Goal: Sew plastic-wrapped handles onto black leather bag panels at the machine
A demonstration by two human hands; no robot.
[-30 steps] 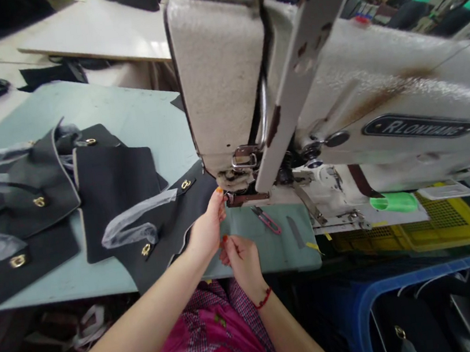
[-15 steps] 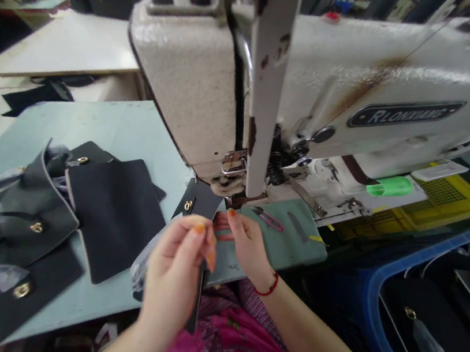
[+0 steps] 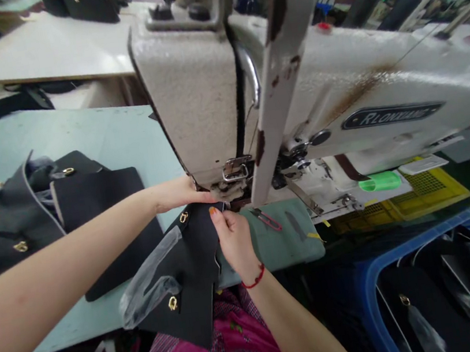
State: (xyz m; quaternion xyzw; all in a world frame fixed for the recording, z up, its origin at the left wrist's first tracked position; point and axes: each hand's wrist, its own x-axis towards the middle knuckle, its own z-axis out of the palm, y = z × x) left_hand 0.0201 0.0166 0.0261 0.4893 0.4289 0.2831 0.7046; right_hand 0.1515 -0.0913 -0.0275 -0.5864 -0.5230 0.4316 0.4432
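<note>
Though matte, a black panel (image 3: 195,269) with shiny gold fittings (image 3: 173,303) in the right hand (image 3: 235,238), grip of left hand (image 3: 175,195) unclear

Black panel (image 3: 194,275), pink-and-checked clothing (image 3: 252,342)

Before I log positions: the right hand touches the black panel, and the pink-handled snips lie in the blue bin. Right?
Not quite: the pink-handled snips lie on the green tabletop, not in the blue bin, as the head view shows. The right hand does touch the black panel.
</note>
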